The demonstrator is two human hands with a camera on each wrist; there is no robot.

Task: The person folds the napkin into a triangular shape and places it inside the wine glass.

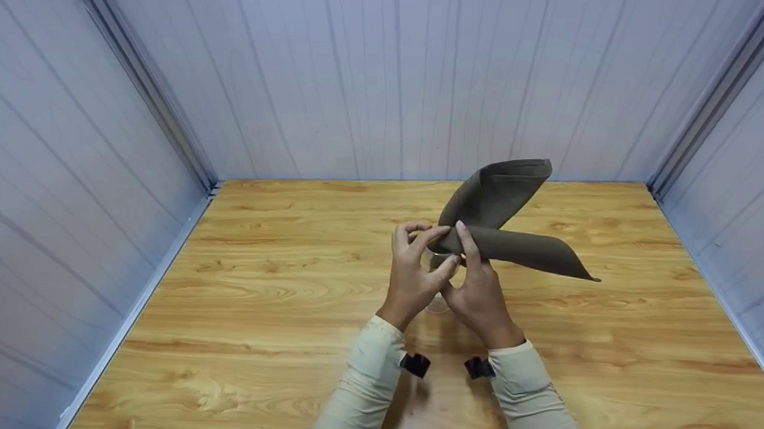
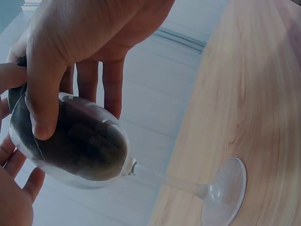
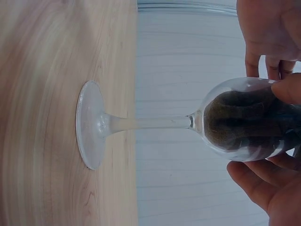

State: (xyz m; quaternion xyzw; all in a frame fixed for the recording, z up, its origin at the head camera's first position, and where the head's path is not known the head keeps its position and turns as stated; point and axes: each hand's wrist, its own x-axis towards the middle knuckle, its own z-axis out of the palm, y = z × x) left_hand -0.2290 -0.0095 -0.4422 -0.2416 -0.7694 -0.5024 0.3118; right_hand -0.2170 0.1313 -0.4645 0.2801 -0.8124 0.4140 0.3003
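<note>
A dark grey-brown cloth napkin (image 1: pixel 529 248) is tucked into a stemmed wine glass (image 3: pixel 164 123). Two folded wings of the cloth stick out above the rim, one up and back, the other to the right. The lower part of the napkin (image 2: pixel 89 146) fills most of the clear bowl. My left hand (image 1: pixel 412 264) pinches the cloth at the rim between index finger and thumb. From the other side my right hand (image 1: pixel 481 296) holds the bowl, its index finger lying along the napkin. The glass stands upright, its foot (image 2: pixel 225 193) on the table.
The wood-grain table (image 1: pixel 275 300) runs back to a pale panelled wall (image 1: pixel 362 78), with similar walls at left and right. Small black cameras (image 1: pixel 416 364) sit on the inner sides of both wrists, below the light sleeves (image 1: pixel 362 368).
</note>
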